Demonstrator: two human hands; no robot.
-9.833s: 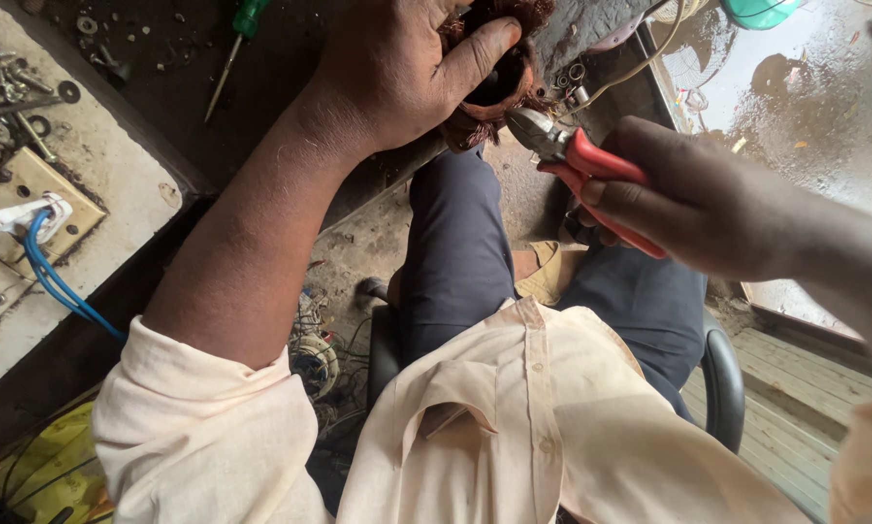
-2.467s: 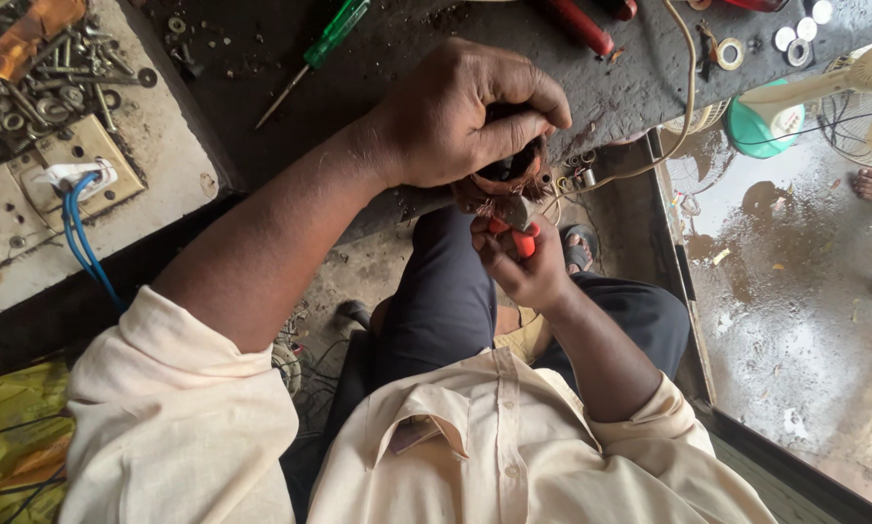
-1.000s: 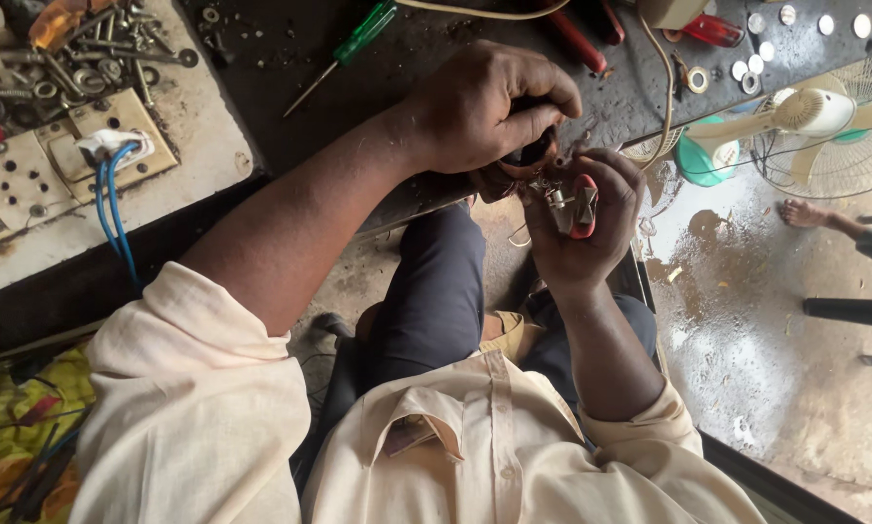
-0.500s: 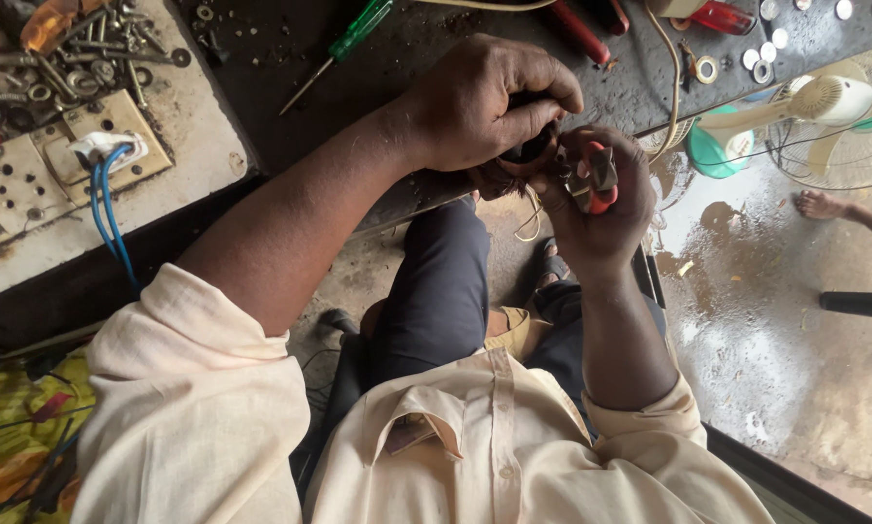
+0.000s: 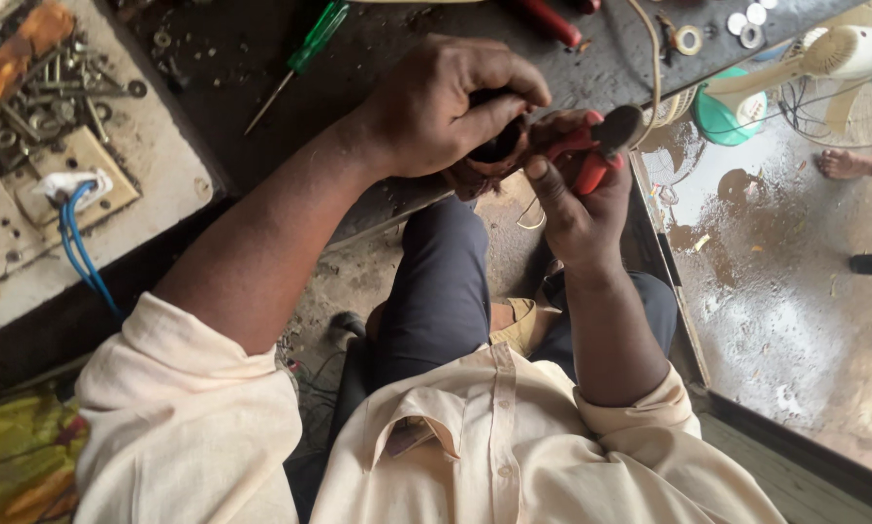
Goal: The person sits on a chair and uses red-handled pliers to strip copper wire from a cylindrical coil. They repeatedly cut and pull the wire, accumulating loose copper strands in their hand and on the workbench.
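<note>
Workbench [image 5: 261, 146] shifted left, wet floor [image 5: 795, 291] beyond

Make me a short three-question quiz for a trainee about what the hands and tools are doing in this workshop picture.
1. True or false: the left hand grips the round copper-wound motor coil at the edge of the dark workbench.
2. Which does the right hand hold? A) the green-handled screwdriver B) the red-handled pliers C) the blue cable
3. Fill in: the green-handled screwdriver lies on the workbench on the ____ hand's side.

Key
1. True; its fingers wrap over the coil.
2. B; the pliers sit right beside the coil.
3. Left; nothing touches it.
</note>
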